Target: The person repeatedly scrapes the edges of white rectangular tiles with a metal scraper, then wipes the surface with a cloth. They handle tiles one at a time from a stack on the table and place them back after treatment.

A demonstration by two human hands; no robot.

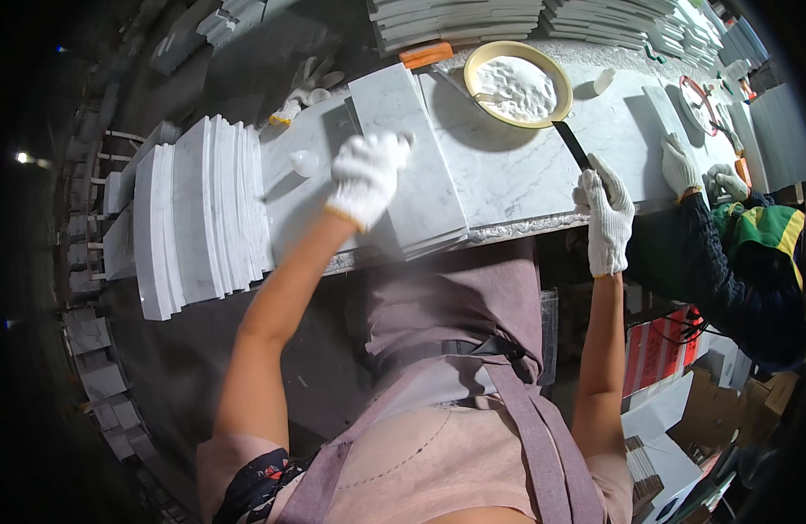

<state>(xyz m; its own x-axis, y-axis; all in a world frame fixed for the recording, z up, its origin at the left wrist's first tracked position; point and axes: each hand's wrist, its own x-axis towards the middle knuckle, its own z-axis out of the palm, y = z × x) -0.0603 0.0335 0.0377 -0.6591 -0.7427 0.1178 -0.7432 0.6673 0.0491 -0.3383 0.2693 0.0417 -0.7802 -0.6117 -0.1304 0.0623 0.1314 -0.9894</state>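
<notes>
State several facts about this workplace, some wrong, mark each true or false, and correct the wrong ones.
1. The right hand holds a dark flat tool. True.
2. The left hand is over a pale slab. True.
3. Both hands are bare. False: both wear white gloves.
4. A yellow bowl stands right of that slab. True.
5. It is empty. False: it contains white material.
6. A co-worker is at the left. False: a dark sleeve shows another person at the right.

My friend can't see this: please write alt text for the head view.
A person's gloved left hand is over pale slabs on a bench; the gloved right hand grips a black tool near a yellow bowl of white powder. A co-worker is at right.
</notes>
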